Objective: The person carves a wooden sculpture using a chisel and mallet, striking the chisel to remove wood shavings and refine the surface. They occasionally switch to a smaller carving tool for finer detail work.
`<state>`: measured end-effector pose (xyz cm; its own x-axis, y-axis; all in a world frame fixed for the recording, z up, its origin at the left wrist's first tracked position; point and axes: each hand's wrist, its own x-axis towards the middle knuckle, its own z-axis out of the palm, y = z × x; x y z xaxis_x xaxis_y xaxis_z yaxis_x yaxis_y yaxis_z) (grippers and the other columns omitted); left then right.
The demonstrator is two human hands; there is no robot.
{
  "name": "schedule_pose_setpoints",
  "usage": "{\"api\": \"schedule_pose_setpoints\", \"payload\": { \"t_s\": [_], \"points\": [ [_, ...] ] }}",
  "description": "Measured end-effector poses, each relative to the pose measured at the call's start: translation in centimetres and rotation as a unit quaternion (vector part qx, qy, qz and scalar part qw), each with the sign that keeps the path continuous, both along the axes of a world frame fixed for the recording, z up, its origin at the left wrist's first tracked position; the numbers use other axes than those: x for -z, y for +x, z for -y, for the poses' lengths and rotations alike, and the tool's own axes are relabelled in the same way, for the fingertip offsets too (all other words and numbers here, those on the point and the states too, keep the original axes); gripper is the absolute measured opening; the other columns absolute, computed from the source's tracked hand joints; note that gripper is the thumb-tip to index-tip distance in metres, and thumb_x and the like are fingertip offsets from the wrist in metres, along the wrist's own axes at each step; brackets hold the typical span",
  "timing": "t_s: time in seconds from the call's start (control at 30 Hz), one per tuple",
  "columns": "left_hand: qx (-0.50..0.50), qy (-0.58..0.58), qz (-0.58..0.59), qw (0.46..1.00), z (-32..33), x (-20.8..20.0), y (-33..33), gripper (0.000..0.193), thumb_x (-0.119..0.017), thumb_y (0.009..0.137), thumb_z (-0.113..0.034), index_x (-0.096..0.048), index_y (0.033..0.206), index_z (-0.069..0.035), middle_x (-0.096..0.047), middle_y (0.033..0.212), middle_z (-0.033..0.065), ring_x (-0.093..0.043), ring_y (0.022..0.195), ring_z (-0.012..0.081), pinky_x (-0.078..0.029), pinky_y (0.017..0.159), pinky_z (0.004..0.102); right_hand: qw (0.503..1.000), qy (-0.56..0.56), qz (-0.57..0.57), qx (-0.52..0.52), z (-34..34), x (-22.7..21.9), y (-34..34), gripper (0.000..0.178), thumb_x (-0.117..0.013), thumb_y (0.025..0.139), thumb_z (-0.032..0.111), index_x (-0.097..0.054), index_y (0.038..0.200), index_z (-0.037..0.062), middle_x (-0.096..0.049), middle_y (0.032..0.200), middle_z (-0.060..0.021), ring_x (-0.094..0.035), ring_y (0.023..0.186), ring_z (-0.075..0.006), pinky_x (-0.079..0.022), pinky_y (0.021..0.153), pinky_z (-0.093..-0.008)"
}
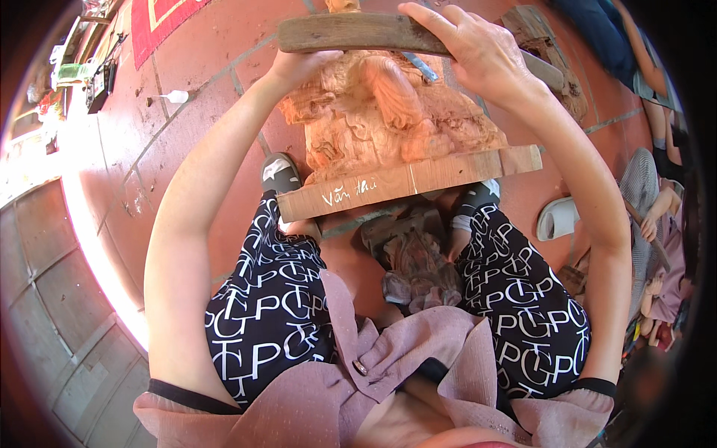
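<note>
Right hand (485, 56) is bent around a long, grey-brown wooden bar (358, 32); left hand (302, 69) is at the bar's left end, its fingers hidden, so its grip cannot be told. Below the bar, in front of the person, is an orange-brown carved wooden sculpture (396, 112), its flat base by the grey shoes (281, 175). Nearer, between the legs, is a dark brown carved wooden piece (411, 254); red floor tiles (216, 97) spread around.
</note>
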<state>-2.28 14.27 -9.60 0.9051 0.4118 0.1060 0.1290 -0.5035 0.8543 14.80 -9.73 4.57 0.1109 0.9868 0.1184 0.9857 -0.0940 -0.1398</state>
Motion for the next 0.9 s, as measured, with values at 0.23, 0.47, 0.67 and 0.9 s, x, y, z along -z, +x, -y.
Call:
{"api": "schedule_pose_setpoints", "payload": {
  "t_s": [0.23,0.47,0.67,0.9],
  "points": [
    [-0.068,-0.195,-0.038,0.978,1.1,-1.0,-0.8,0.017,-0.079,0.074,-0.008,-0.069,0.088,-0.006,-0.068,0.083,0.004,-0.068,0.077,0.0121,-0.055,0.072,0.0254,0.955,-0.008,-0.278,0.104,0.7,0.5,-0.4,0.067,-0.066,0.075,0.006,-0.042,0.138,0.0122,-0.059,0.118,-0.0225,-0.06,0.107,-0.0392,-0.05,0.087,-0.042],
    [-0.073,-0.321,0.012,0.944,-1.2,-4.0,-2.9,0.014,-0.071,0.083,-0.009,-0.066,0.094,-0.002,-0.067,0.091,0.0077,-0.069,0.086,0.017,-0.059,0.084,0.0313,0.936,0.028,-0.331,0.118,2.7,1.8,0.5,0.07,-0.059,0.071,0.003,-0.041,0.139,0.0058,-0.06,0.113,-0.014,-0.057,0.102,-0.0192,-0.045,0.09,-0.0306],
    [-0.027,-0.152,-0.024,0.988,0.7,-3.2,-1.6,0.017,-0.073,0.084,-0.014,-0.068,0.098,-0.006,-0.066,0.1,0.0069,-0.067,0.088,0.0167,-0.056,0.083,0.0274,0.932,0.023,-0.35,0.089,2.8,1.4,-0.6,0.07,-0.059,0.071,0.002,-0.041,0.139,0.0061,-0.06,0.111,-0.0153,-0.058,0.1,-0.0196,-0.046,0.088,-0.0311],
    [-0.079,-0.241,-0.029,0.967,0.3,-0.9,-1.1,0.018,-0.069,0.084,-0.013,-0.064,0.098,-0.003,-0.065,0.093,0.0096,-0.067,0.085,0.022,-0.056,0.081,0.03,0.936,0.014,-0.337,0.101,3.8,1.2,-1.4,0.069,-0.06,0.072,0.003,-0.042,0.138,0.0064,-0.061,0.109,-0.0165,-0.059,0.097,-0.0198,-0.047,0.086,-0.0313]
  ]
}}
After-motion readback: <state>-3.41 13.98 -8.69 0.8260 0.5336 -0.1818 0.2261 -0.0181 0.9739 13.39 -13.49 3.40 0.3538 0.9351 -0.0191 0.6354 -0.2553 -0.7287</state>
